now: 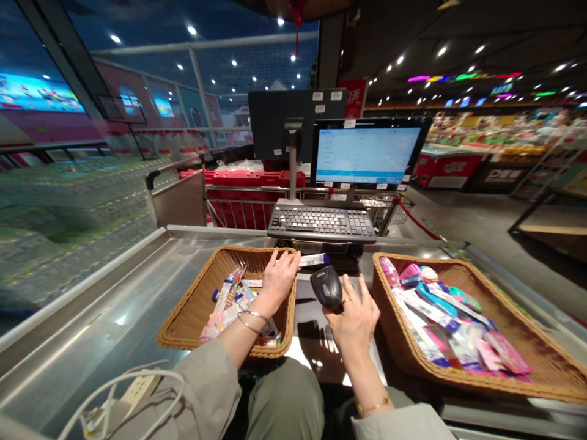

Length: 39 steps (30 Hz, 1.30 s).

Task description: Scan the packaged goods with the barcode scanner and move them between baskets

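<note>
Over the right rim of the left wicker basket point(183, 311), my left hand point(279, 278) is closed on a slim white and blue package point(314, 260), which sticks out to the right. Several small packages point(229, 296) lie inside that basket. My right hand point(353, 311) holds a black barcode scanner point(326, 287), its head pointing up and left, with some fingers stretched out. Beside it, the right wicker basket point(398, 342) holds a larger pile of packages point(454, 318) in white, blue and pink.
Behind the baskets are a keyboard point(323, 221) and a lit monitor point(367, 156). A metal counter point(123, 305) runs along the left, with a power strip point(140, 391) and white cables at its near end. A metal cart point(243, 211) stands beyond.
</note>
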Available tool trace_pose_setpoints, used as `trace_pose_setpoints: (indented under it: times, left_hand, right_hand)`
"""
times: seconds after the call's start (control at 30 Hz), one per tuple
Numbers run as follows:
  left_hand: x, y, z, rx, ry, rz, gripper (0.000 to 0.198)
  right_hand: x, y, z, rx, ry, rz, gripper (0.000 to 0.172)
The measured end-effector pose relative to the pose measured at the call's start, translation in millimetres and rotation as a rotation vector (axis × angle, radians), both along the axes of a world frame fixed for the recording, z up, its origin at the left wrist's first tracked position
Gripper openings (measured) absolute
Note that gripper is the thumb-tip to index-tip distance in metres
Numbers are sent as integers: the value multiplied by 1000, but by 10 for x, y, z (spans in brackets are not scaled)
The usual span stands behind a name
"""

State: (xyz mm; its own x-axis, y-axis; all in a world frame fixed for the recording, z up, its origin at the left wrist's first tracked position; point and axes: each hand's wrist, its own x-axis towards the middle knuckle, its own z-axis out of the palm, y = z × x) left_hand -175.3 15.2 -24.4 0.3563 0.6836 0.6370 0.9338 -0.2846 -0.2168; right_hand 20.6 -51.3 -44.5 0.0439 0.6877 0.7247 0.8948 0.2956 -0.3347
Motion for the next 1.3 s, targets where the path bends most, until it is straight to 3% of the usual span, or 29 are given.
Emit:
trace_pose_setpoints:
  times: [0.27,0.63,1.0,1.3]
  left_hand:
    - [44,-10,86,16,-1,-4,35]
    - [290,-29,299,51,12,-61,35]
    - [738,31,389,96,-42,-175,34]
    - [1200,116,430,75,-59,-232,33]
  right_hand:
    - [122,26,8,99,-93,-93,35]
    - [215,-130,202,82,-66,-253,36]
    - [572,-227,390,181,-32,-357,37]
    - [873,-281,404,168,-1,-429,36]
